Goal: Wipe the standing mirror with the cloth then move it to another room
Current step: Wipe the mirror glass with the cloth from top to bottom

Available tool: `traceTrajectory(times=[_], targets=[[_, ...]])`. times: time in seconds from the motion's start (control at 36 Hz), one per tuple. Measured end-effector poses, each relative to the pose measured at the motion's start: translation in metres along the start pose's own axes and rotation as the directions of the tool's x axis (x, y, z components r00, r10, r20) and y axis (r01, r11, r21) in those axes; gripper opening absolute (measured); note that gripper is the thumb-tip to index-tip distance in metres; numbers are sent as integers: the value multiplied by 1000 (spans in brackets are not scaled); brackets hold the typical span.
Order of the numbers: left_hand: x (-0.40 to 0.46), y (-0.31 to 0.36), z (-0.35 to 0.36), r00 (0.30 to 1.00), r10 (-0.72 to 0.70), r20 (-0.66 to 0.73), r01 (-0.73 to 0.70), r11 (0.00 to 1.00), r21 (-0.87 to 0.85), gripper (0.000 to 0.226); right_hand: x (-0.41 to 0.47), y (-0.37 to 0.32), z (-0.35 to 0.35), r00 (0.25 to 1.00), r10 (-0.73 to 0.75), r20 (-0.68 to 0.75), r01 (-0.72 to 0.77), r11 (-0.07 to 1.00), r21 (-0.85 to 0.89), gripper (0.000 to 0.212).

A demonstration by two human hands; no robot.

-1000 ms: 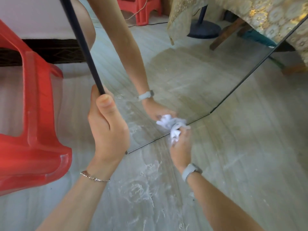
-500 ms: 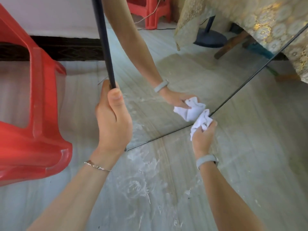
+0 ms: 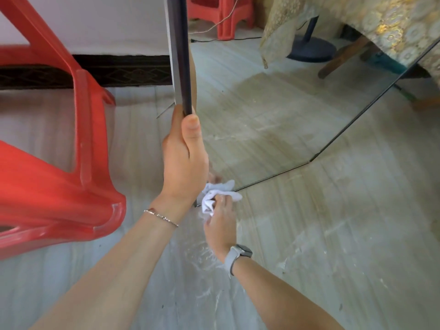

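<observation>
The standing mirror (image 3: pixel 273 120) rests its bottom edge on the floor, its thin black frame running up at the left and off to the upper right. My left hand (image 3: pixel 184 163) is wrapped around the dark left frame edge, thumb up. A crumpled white cloth (image 3: pixel 215 195) is pressed against the glass at the mirror's bottom left corner, held by my right hand (image 3: pixel 220 225), which wears a grey watch. The corner itself is partly hidden behind my left hand.
A red plastic chair (image 3: pixel 59 182) stands close on the left. The glass reflects a red stool (image 3: pixel 221 15), a fan base (image 3: pixel 312 48) and a patterned gold tablecloth (image 3: pixel 381 22). White smears mark the pale floor (image 3: pixel 333 234) near my arms.
My right hand has swept the cloth left along the mirror's bottom edge, from near the right corner to the left corner. My left hand kept hold of the frame while the view shifted.
</observation>
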State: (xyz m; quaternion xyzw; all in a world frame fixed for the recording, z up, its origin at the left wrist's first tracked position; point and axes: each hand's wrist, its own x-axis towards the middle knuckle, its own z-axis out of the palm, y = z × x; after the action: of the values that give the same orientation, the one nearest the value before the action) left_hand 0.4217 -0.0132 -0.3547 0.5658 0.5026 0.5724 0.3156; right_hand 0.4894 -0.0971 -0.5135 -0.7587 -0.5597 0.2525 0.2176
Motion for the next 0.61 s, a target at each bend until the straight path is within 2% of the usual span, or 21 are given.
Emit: traceTrajectory(times=[0.08,0.11,0.17,0.19,0.25,0.31,0.39,0.44,0.53,0.61], targets=[[0,1,0,1000,-19,11,19,1000,1,41,-9,-14,1,970,-153,190,162,986,-34,35],[1,1,0,1000,-24,17,24,1000,-6,36,-11,-21,-3,929,-194,315,210,978,-17,33],[1,2,-1,999,-11,41,12,1000,-16,42,-14,-36,-13,774,-242,585,231,968,95,24],[0,1,-2,998,-4,58,5,1000,-21,42,-15,-43,-18,716,-255,649,176,967,186,19],[1,0,-5,996,4,89,-2,1000,-26,37,-17,-48,-28,697,-200,689,-69,937,342,17],[1,-1,-7,995,-8,104,10,1000,-22,40,-17,-39,-38,768,-118,630,-193,895,402,22],[2,1,-9,994,-48,96,49,999,-16,34,-12,-14,-56,907,48,418,-235,881,410,28],[3,-1,-8,996,-43,84,43,999,-5,40,-4,-2,-63,951,146,272,-251,879,406,28],[1,0,-10,993,-56,102,56,998,10,31,7,4,-66,952,279,129,-306,815,492,25],[1,4,-12,989,-84,121,84,996,5,28,9,1,-63,913,375,159,-392,707,588,27]])
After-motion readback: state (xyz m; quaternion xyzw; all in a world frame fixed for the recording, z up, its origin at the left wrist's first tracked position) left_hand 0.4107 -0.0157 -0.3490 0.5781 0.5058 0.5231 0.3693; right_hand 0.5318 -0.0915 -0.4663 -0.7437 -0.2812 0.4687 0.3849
